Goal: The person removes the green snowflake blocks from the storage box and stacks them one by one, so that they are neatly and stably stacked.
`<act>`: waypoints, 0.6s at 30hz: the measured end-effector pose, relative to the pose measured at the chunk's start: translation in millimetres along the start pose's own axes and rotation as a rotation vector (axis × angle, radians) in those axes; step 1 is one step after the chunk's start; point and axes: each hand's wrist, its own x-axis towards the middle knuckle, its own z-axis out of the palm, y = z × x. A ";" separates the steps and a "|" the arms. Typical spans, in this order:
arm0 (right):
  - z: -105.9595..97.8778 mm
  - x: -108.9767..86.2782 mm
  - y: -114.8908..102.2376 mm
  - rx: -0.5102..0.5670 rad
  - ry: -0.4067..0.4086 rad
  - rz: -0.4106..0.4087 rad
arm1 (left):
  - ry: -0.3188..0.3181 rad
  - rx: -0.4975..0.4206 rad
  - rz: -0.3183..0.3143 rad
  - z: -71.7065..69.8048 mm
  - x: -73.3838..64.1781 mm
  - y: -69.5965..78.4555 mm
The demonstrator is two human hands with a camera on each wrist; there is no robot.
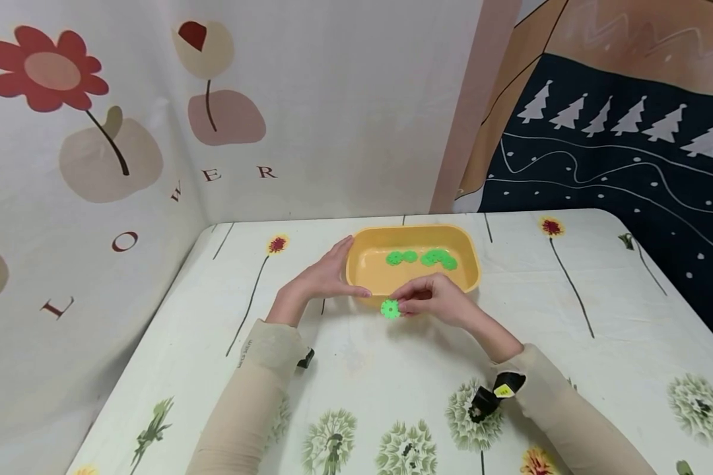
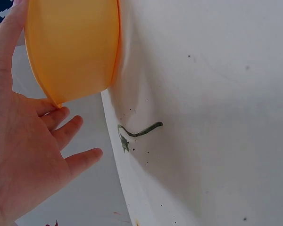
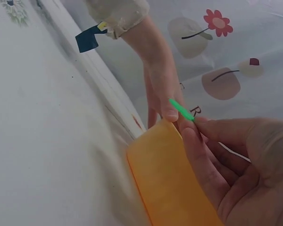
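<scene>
1. Pinching a notched green disc (image 1: 386, 311) between thumb and fingertips, the right hand (image 1: 440, 300) was at the near side of the yellow tub (image 1: 368, 265). Seen from the head, the disc lay just in front of the tub's near wall, its round face showing; the right wrist view caught it edge-on, as a thin strip. Its height against the tub's rim could not be told.
2. The left hand (image 1: 325, 274) rested against the tub's left end, its thumb along the near left corner and its fingers extended and spread apart. The left wrist view showed fingertips touching the tub's outside.
3. More green discs (image 1: 395, 258) lay on the tub's floor: a pair left of its middle and a clump toward its right end, where overlap made the count unclear.
4. Under the tub stretched a white cloth (image 1: 356, 369) with printed flowers, the dandelion heads standing nearer the person than the tub.
5. Beige sleeves (image 1: 237, 409) covered both forearms in front of the tub, and a black device (image 1: 509, 382) sat at the right wrist.
6. Behind the tub hung a pale curtain (image 1: 356, 119) with flower prints; beyond its right end hung a dark cloth (image 1: 618, 171) with white trees.
</scene>
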 end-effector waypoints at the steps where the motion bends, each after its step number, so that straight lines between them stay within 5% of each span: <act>1: 0.4 -0.5 1.1 0.004 -0.014 -0.004 | 0.001 -0.003 0.001 0.1 0.1 0.1; 9: 6.7 -4.9 6.5 0.040 -0.126 -0.015 | 0.006 -0.016 0.005 0.7 0.4 -0.4; 18: 14.6 -5.4 20.1 -0.096 -0.238 0.021 | -0.001 -0.004 -0.006 1.4 1.4 -1.9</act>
